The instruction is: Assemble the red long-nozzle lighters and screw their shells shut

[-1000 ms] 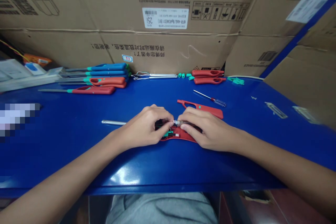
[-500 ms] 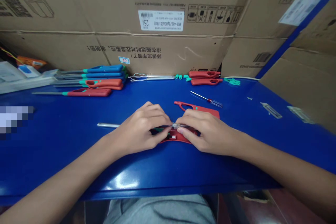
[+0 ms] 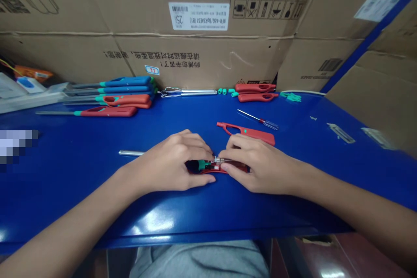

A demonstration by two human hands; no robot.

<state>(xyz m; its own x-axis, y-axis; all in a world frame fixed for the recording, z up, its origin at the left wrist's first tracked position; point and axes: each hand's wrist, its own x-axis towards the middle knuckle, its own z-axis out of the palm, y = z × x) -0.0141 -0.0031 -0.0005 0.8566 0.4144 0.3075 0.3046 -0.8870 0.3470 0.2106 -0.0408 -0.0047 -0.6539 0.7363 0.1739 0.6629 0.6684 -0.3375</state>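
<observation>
A metal rod (image 3: 131,153) lies on the blue table (image 3: 74,195), its right end just beside the left hand (image 3: 167,163). The red lighter body (image 3: 235,167) lies flat between the hands, nearer the table's front edge than its rear edge, with a green part (image 3: 202,165) at its left end. The left hand is curved over that end. The right hand (image 3: 257,169) covers the other end, and the fingertips (image 3: 222,166) of both hands close on a small metal part (image 3: 217,160) at mid-body. A red shell (image 3: 246,133) lies just beyond the right hand, and a screwdriver (image 3: 257,119) lies farther toward the rear. Lighters (image 3: 110,111) and red handles (image 3: 256,94) line the rear edge, against cardboard cartons (image 3: 195,65).
</observation>
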